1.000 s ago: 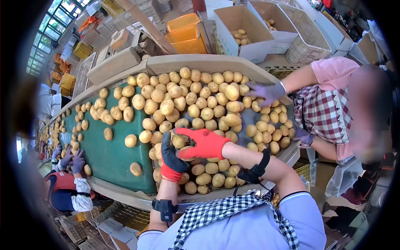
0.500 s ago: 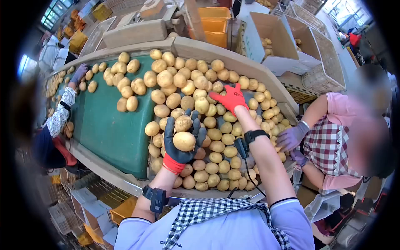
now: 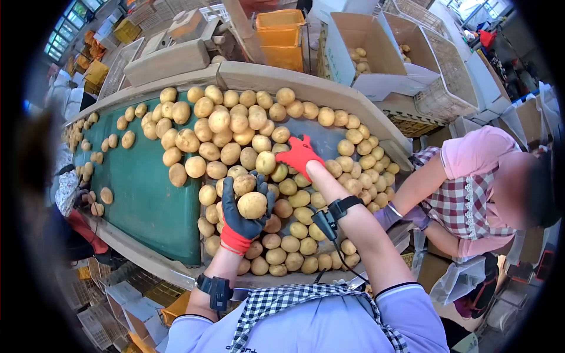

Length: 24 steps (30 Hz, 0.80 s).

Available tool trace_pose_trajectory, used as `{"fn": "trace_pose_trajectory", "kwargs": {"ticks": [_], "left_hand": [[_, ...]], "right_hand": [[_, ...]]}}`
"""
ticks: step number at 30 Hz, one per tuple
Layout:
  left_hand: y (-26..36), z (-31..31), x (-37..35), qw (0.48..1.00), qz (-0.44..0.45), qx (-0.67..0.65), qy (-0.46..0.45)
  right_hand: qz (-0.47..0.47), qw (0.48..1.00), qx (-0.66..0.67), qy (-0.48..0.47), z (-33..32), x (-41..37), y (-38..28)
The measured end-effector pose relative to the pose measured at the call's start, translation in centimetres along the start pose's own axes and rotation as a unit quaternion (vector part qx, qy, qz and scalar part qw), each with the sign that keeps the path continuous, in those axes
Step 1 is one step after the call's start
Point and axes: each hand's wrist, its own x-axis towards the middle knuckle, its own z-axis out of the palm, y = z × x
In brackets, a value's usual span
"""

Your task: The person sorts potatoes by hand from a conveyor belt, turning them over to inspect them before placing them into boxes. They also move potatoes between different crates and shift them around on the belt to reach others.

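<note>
My left hand (image 3: 240,219), in a dark-palmed glove with a red cuff, is turned palm up, its fingers curled around two potatoes. The larger potato (image 3: 252,205) sits nearest me, and a second potato (image 3: 244,185) lies against it toward the fingertips. My right hand (image 3: 299,156), in a red glove, is palm down over the potato layer, fingers apart and reaching left. Beside its fingertips is a slightly greenish potato (image 3: 265,162). What lies beneath the right palm is hidden. Many loose potatoes (image 3: 229,153) surround both hands.
A green conveyor belt (image 3: 141,194) carries scattered potatoes at left. A raised wooden rim (image 3: 329,100) borders the sorting surface. Beyond it stand open cardboard boxes (image 3: 368,53) and orange crates (image 3: 279,41). A co-worker's gloved hands (image 3: 406,216) are at right; another person's patterned sleeve (image 3: 66,191) is at left.
My right hand has moved left and slightly nearer me, and a bare patch of surface shows beyond it. The left hand keeps its two potatoes. The right co-worker's hands have drawn back from the potatoes.
</note>
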Motion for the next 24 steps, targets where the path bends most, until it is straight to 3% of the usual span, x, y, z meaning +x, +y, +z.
{"fn": "trace_pose_trajectory", "kwargs": {"ticks": [7,8,9,10,11,12,13,14,16,17,19,20,22,23,24], "left_hand": [[-0.1,-3.4,0.7,0.998,-0.026,-0.04,-0.043],[-0.9,-3.8,1.1,0.976,0.097,0.194,-0.03],[-1.2,-4.1,1.2,0.885,0.216,0.412,-0.017],[-0.2,-4.4,0.3,0.931,0.12,0.323,-0.119],[-0.2,-4.2,0.2,0.904,0.137,0.379,-0.14],[-0.5,-3.2,-0.3,0.874,0.152,0.433,-0.158],[-0.2,-2.3,-0.6,0.978,0.006,0.208,-0.015],[-0.3,-3.3,0.2,0.974,0.027,0.223,0.005],[0.0,-7.5,2.0,0.855,0.137,0.496,-0.07],[-0.5,-7.3,1.4,0.857,0.137,0.492,-0.066],[-1.6,-5.1,0.2,0.619,0.342,0.705,-0.054],[-1.8,-4.7,-0.4,0.616,0.347,0.705,-0.058],[-1.8,-3.8,-0.9,0.497,0.428,0.751,-0.077],[-1.3,-4.8,-0.5,0.504,0.399,0.761,-0.088],[-0.6,-5.7,-0.3,0.526,0.347,0.771,-0.096]], "right_hand": [[-0.035,0.991,0.001,0.129,4.0,-0.9,2.6],[-0.036,0.991,0.005,0.131,3.9,-1.2,2.7],[-0.046,0.99,0.015,0.13,3.4,-1.5,2.7],[-0.056,0.99,0.024,0.129,2.8,-1.6,2.6],[-0.078,0.988,0.055,0.122,2.9,-1.1,3.4],[-0.108,0.987,0.059,0.105,2.2,-1.5,3.7],[-0.145,0.967,0.21,-0.015,2.0,-1.2,5.0],[-0.175,0.911,0.349,-0.137,2.0,-0.4,6.0],[-0.169,0.909,0.357,-0.134,2.2,-0.6,6.2],[-0.161,0.908,0.364,-0.128,2.3,-1.0,6.6],[-0.158,0.907,0.37,-0.119,2.1,-1.3,6.9],[-0.136,0.879,0.433,-0.145,2.2,-1.5,7.2],[-0.082,0.805,0.553,-0.2,2.5,-1.7,8.0],[-0.113,0.821,0.54,-0.149,3.5,-2.4,8.6],[-0.043,0.726,0.639,-0.25,3.4,-2.6,9.5]]}}
